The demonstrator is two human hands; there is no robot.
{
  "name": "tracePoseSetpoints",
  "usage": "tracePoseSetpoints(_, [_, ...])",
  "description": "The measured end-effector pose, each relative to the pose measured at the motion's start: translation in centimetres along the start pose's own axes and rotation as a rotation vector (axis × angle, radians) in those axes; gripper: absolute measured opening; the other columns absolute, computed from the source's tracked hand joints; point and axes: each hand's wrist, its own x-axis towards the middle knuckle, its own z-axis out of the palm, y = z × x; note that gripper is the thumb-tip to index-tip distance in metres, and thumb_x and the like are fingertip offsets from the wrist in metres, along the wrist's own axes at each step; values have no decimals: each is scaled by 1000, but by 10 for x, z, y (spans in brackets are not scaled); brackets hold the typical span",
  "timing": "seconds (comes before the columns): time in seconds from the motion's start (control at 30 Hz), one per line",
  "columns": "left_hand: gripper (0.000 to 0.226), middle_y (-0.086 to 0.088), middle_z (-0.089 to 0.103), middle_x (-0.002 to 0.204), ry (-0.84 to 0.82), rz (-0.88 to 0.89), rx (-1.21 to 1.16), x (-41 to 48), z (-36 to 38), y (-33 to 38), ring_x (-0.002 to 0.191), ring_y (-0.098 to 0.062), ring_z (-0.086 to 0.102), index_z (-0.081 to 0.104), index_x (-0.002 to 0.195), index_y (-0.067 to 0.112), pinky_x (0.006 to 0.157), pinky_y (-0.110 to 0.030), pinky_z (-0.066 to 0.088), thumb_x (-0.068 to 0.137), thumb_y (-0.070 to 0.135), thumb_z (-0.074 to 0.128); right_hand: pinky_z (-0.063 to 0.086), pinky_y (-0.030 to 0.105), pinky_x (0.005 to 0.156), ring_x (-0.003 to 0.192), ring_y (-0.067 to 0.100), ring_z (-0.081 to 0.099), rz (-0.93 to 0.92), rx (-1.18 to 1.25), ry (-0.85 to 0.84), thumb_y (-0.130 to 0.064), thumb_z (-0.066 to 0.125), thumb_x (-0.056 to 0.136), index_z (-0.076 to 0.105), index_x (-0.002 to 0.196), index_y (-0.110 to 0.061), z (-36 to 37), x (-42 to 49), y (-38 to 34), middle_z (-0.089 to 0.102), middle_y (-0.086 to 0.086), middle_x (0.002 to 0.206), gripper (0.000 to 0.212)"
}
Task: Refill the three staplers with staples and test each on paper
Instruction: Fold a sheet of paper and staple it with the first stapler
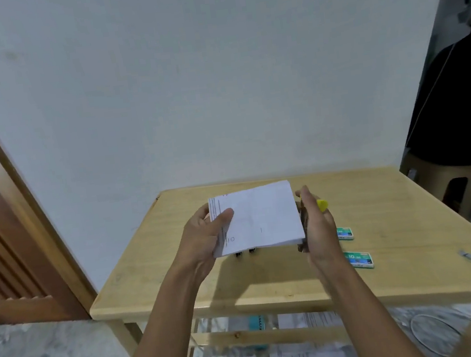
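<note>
White folded paper (258, 218), mid-frame, pinched by left hand (205, 235); right hand (319, 227) grips yellow-tipped stapler (322, 205) at its right edge.

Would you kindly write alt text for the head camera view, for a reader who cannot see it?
A person's left hand holds a folded stack of paper above a wooden table, while the right hand grips what looks like a yellow-tipped stapler at its right edge. Two green staple boxes lie on the table to the right.
</note>
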Motion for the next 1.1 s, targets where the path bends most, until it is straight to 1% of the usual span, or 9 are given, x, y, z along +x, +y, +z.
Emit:
tracePoseSetpoints(0.07, [31,-10,76,103,17,42,38,-1,0,2,83,-24,74,65,119,15,60,-32,58,89,11,70,39,16,39,47,3,59,80,-32,-21,-43,61,92,67,98,-23,-4,-2,0,67,-9,63,22])
tracePoseSetpoints(0.23, [23,-8,74,99,-106,76,-108,-8,2,7,79,-21,70,69,114,14,63,-33,57,95,24,59,52,31,68,81,22,70,62,-184,45,-26,74,86,71,85,-15,-4,-3,6,75,-2,83,12])
tracePoseSetpoints(0.33, [42,-8,72,102,-174,-8,-376,-14,6,-6,87,-21,70,67,118,13,73,-37,59,90,43,58,49,29,65,78,16,68,78,-116,125,-28,71,88,69,89,-17,0,-2,5,73,-3,85,12])
tracePoseSetpoints(0.43, [57,-14,70,97,-208,-50,-270,-19,17,-28,82,-26,70,56,128,2,69,-37,60,87,40,66,47,27,62,75,14,67,42,-167,125,-28,70,89,70,89,-17,4,-2,7,73,-5,83,11])
tracePoseSetpoints(0.57, [41,-16,72,88,-117,13,-114,-21,28,-40,66,-24,68,57,127,2,63,-31,58,90,16,68,44,23,54,58,13,60,27,-295,36,-29,67,91,67,90,-6,5,-7,10,67,-3,71,23])
tracePoseSetpoints(0.67, [32,-18,70,86,-63,83,-106,-15,29,-44,66,-25,65,62,122,3,64,-32,57,92,14,66,30,19,40,37,4,39,105,-287,-46,-36,62,93,62,89,-17,-6,-10,13,50,-10,55,20])
tracePoseSetpoints(0.8, [28,-18,70,78,22,117,-95,-12,30,-53,67,-26,66,66,113,1,65,-32,56,90,16,69,21,23,41,38,10,26,235,-220,-245,-60,54,74,50,90,-15,-18,-13,16,43,-1,66,48])
tracePoseSetpoints(0.97, [26,-15,69,75,59,115,-123,-14,35,-59,61,-22,64,67,109,-2,63,-30,55,88,12,71,27,22,43,44,11,27,320,-174,-407,-45,35,97,47,85,-13,-24,-19,22,44,-1,71,35])
tracePoseSetpoints(1.1, [26,-15,66,77,51,146,-123,-16,37,-61,61,-24,57,66,109,-2,64,-33,52,88,12,71,29,26,46,45,12,35,283,-112,-403,-51,49,88,46,103,-9,-21,-19,30,50,3,77,44])
